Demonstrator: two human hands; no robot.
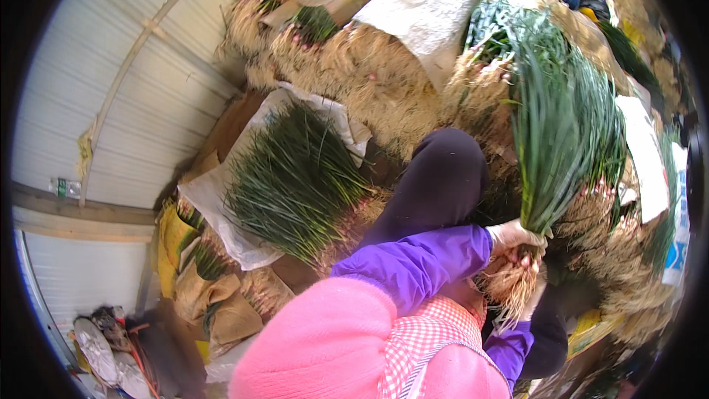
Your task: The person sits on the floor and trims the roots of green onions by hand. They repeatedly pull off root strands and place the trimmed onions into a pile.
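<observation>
My left hand (515,237), in a pale glove, is closed around the lower stems of a bunch of green onions (545,138). The long green leaves point up and away, and the reddish bulbs and pale roots (512,282) hang below the fist. My right hand (535,293) is behind and beside these roots, partly hidden by them; its fingers cannot be made out. More green onions (299,177) lie on a white woven sheet (210,199) to the left, their bulbs towards my knee.
Stacked onion bunches with dense roots (382,72) stand ahead, partly under woven sacks (432,11). Burlap (232,321) and yellow sacking lie at the left, near a translucent ribbed wall (111,66). Another person's gloved hand (612,14) shows at the upper right.
</observation>
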